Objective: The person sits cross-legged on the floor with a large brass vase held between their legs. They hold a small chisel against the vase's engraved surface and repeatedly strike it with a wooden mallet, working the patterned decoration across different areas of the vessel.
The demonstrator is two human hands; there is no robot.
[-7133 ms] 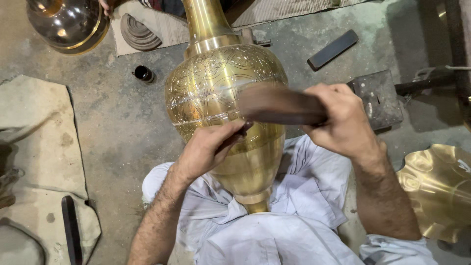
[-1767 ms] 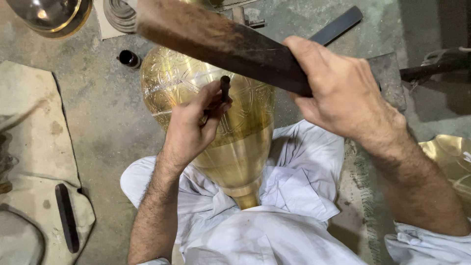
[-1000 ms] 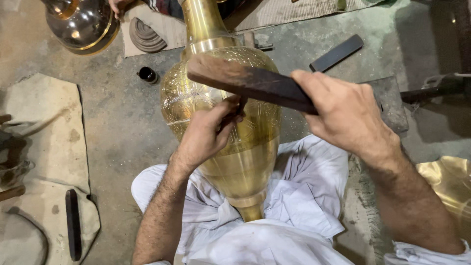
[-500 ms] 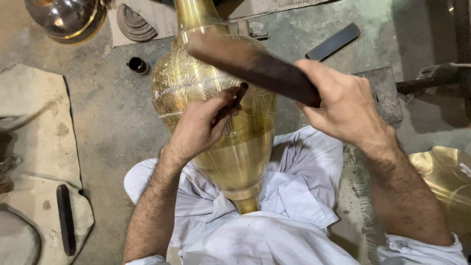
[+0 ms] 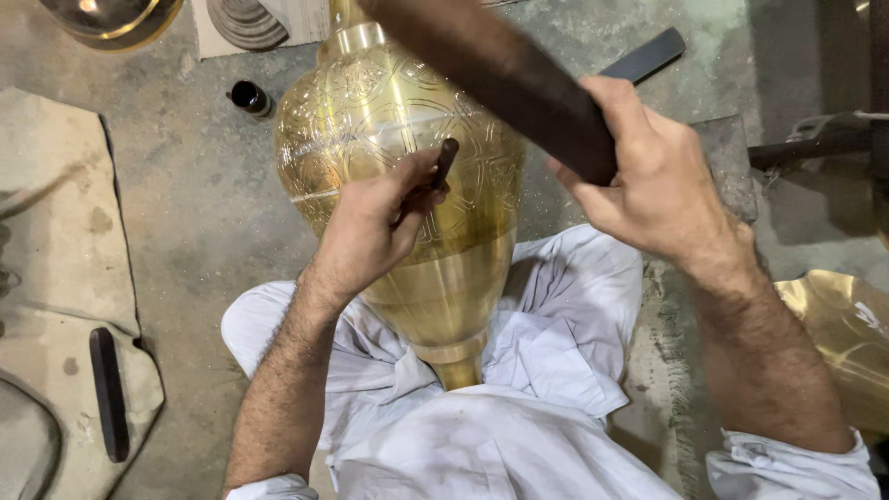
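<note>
A large engraved brass vase (image 5: 370, 130) lies across my lap, its neck pointing away from me. My left hand (image 5: 370, 231) rests on the vase's belly and holds a small dark chisel (image 5: 445, 159) upright against the engraved pattern. My right hand (image 5: 648, 176) grips a long dark wooden mallet (image 5: 491, 74), which is raised above the chisel and slants up to the top left. The mallet hides part of the vase's shoulder.
A small black pot (image 5: 249, 96) stands on the concrete floor left of the vase. A dark flat bar (image 5: 645, 56) lies at the upper right. Another dark tool (image 5: 108, 393) rests on cloth at the left. Brass pieces sit at the top left (image 5: 111, 14) and right edge (image 5: 847, 343).
The mallet has swung up and down over the chisel several times and is now raised again. My left hand has kept the chisel on the vase's belly.
</note>
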